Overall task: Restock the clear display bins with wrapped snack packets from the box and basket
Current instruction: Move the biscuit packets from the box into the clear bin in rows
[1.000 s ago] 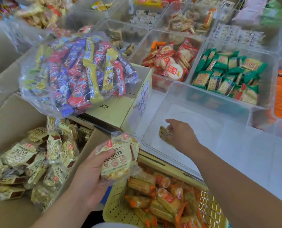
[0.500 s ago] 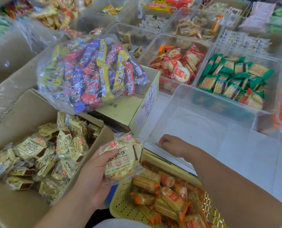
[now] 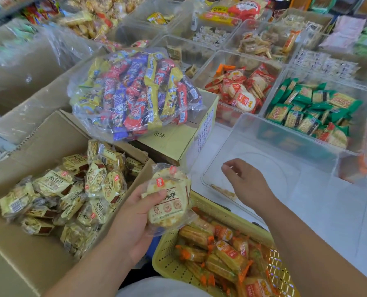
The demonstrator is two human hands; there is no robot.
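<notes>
One light, crinkly packet [image 3: 168,200], probably brittle, is gripped flat across its face by the left hand [image 3: 133,215]; right hand [image 3: 248,182] hovers loose-fingered, empty, over the clear bin [image 3: 274,166].

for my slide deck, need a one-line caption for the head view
Left hand holds a packet beside the box; right hand hovers over the clear bin
</notes>
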